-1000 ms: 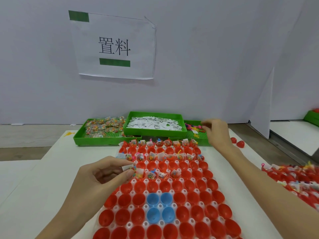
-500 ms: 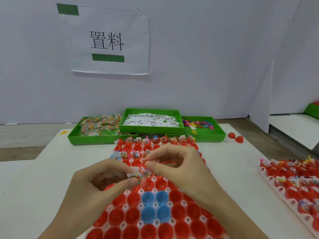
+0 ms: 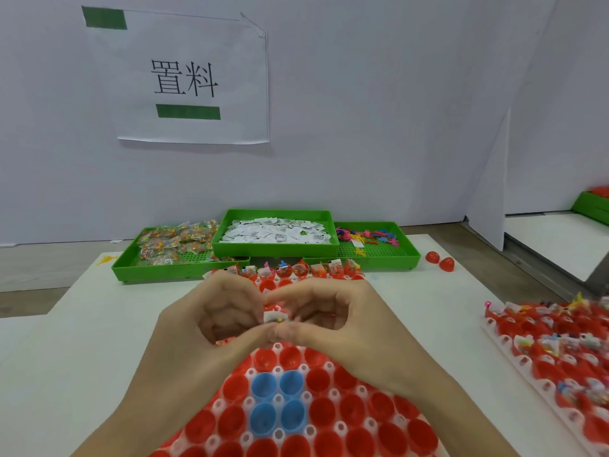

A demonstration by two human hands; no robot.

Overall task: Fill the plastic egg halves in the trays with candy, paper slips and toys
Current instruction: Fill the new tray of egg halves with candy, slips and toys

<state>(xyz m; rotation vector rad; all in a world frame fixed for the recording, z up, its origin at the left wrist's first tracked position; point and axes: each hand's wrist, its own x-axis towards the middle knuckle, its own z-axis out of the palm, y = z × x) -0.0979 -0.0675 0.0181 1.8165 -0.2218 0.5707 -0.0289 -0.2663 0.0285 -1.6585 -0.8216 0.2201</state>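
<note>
The white table (image 3: 99,324) carries three green bins (image 3: 179,270) along its far edge, a clear egg tray (image 3: 278,433) in front (red halves, four blue), a second tray (image 3: 514,357) at right, and two loose red halves (image 3: 440,260).

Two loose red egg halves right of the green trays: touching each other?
Cannot tell. In the head view the two loose red egg halves sit close together; any gap is too small to see.

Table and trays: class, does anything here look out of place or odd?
Two loose red eggs lie on the table right of the green toy tray, outside any tray. Four blue halves sit among the all-red halves. A yellow scrap lies left of the candy tray.
</note>
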